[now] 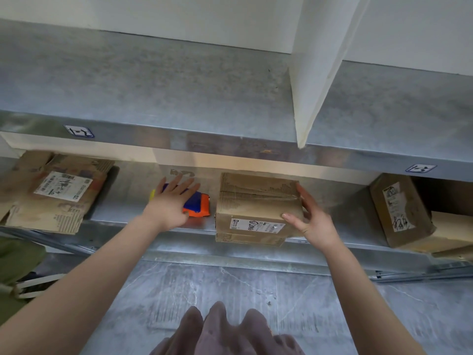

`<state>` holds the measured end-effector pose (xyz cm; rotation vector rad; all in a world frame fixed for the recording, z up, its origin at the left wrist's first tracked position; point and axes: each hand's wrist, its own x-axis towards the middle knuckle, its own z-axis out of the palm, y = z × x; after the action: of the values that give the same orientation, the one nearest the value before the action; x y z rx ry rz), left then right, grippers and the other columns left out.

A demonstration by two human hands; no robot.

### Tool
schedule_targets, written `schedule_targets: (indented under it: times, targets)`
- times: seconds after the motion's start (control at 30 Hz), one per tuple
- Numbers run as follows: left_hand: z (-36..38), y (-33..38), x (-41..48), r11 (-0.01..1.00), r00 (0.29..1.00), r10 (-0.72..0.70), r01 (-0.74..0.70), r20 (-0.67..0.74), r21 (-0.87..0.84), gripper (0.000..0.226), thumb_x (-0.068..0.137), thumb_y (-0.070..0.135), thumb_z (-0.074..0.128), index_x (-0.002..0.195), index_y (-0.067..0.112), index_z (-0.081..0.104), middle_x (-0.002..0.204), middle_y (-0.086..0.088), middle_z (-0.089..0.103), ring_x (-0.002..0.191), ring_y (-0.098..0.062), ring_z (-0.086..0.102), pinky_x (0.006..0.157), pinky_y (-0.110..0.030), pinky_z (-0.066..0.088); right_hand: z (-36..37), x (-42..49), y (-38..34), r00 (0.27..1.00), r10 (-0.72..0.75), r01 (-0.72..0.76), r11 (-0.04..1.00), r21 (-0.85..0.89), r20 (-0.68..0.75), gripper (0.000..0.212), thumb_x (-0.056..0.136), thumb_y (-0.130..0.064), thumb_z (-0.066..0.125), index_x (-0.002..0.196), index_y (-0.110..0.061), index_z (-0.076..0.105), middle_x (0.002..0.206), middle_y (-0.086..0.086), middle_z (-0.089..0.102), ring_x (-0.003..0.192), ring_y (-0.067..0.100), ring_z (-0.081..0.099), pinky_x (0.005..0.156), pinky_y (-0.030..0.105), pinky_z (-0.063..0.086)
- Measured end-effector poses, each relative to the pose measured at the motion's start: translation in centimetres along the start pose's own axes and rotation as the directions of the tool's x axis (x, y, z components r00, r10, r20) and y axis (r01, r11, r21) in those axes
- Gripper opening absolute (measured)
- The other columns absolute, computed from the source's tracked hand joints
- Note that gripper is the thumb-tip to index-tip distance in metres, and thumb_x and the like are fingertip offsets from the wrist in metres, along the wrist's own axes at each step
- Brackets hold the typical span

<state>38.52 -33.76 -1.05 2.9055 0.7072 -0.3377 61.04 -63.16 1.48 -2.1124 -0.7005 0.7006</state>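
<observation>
Cardboard box (pixel 256 203) sits unlifted on the shelf (pixel 133 193); your right hand (pixel 311 221) lies straight-fingered on its 3 o'clock side, your left hand (pixel 170 206) flat on the orange-blue pack (pixel 199 210) at 9 o'clock.

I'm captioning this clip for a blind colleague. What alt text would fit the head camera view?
A person reaches both hands into a metal shelf: the left hand rests on a blue and orange pack, and the right hand touches the right side of a cardboard box beside it. More boxes sit at the far left and right.
</observation>
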Motion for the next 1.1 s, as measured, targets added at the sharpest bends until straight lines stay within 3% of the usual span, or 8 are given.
schedule_targets:
  times: [0.17,0.27,0.37,0.6,0.7,0.87,0.97,1.1]
  targets:
    - [-2.9,5.9,-1.1,0.885,0.943,-0.038,-0.123,-0.332,-0.449,0.052,0.087,0.026,0.042,0.139,0.022,0.048,0.145,0.0,0.046,0.137,-0.021,0.036,0.113,-0.04,0.031,0.5,-0.6,0.2,0.994,-0.065,0.048,0.982,-0.18,-0.091,0.074,0.081,-0.057,0.067,0.145,-0.041,0.033,0.143,-0.004,0.051,0.128,0.021,0.051,0.102,0.029,0.042]
    - [-3.5,10.8,-0.8,0.881,0.909,0.103,-0.271,-0.404,-0.387,0.048,0.096,0.038,0.038,0.14,0.02,0.047,0.146,0.001,0.045,0.139,-0.018,0.032,0.113,-0.033,0.024,0.7,-0.8,0.2,0.984,-0.161,0.129,0.934,-0.333,-0.072,0.069,0.084,-0.065,0.056,0.145,-0.043,0.033,0.153,0.0,0.039,0.141,0.026,0.034,0.111,0.044,0.037]
    - [-2.4,13.7,0.2,0.917,0.923,0.207,-0.299,-0.325,-0.264,0.057,0.095,0.048,0.027,0.144,0.022,0.041,0.151,0.003,0.038,0.143,-0.018,0.026,0.116,-0.033,0.015,0.9,-0.7,-0.6,0.969,-0.237,0.183,0.885,-0.428,-0.074,0.059,0.092,-0.047,0.058,0.146,-0.038,0.037,0.157,0.005,0.032,0.146,0.028,0.02,0.114,0.043,0.027]
    - [-1.0,15.0,1.3,0.966,0.954,0.184,-0.22,-0.234,-0.137,0.06,0.093,0.047,0.022,0.142,0.022,0.044,0.151,0.004,0.039,0.142,-0.021,0.031,0.116,-0.04,0.022,3.9,-0.3,-1.4,0.985,-0.142,0.083,0.889,-0.449,-0.099,0.056,0.096,-0.042,0.047,0.149,-0.028,0.035,0.161,0.014,0.007,0.145,0.037,0.018,0.114,0.048,0.03]
    - [-2.2,14.9,1.3,0.96,0.951,0.18,-0.226,-0.25,-0.167,0.063,0.091,0.049,0.019,0.141,0.022,0.046,0.149,0.003,0.041,0.141,-0.022,0.033,0.115,-0.042,0.026,4.2,-0.2,-1.5,0.98,-0.183,0.119,0.857,-0.501,-0.08,0.066,0.092,-0.052,0.027,0.151,-0.023,0.029,0.162,0.004,0.006,0.149,0.027,0.002,0.117,0.049,0.024]
    - [-1.3,10.9,-1.5,0.931,0.95,-0.044,-0.074,-0.311,-0.359,0.066,0.092,0.056,0.02,0.144,0.021,0.041,0.15,0.002,0.039,0.141,-0.022,0.03,0.115,-0.04,0.025,2.4,-0.2,0.2,0.974,-0.224,0.221,0.937,-0.271,0.022,0.055,0.099,-0.046,0.042,0.151,-0.03,0.03,0.161,-0.006,0.01,0.149,0.019,0.009,0.119,0.045,0.023]
    - [-0.4,10.8,-2.3,0.804,0.965,-0.077,-0.088,-0.249,-0.588,0.06,0.097,0.051,0.039,0.149,0.021,0.032,0.156,0.006,0.026,0.143,-0.012,0.023,0.116,-0.027,0.017,2.2,-0.7,0.1,0.973,-0.224,0.216,0.969,-0.118,-0.059,0.052,0.094,-0.04,0.058,0.144,-0.036,0.042,0.16,-0.008,0.012,0.146,0.014,0.016,0.118,0.038,0.026]
    - [-0.6,10.9,-2.0,0.665,0.939,-0.243,-0.023,-0.245,-0.747,0.064,0.091,0.039,0.062,0.148,0.026,0.035,0.155,0.012,0.025,0.14,-0.005,0.025,0.114,-0.033,0.03,2.0,-1.2,-0.2,0.98,-0.16,0.161,0.987,-0.004,-0.116,0.063,0.088,-0.037,0.068,0.144,-0.037,0.039,0.157,-0.005,0.014,0.14,0.006,0.022,0.115,0.031,0.027]
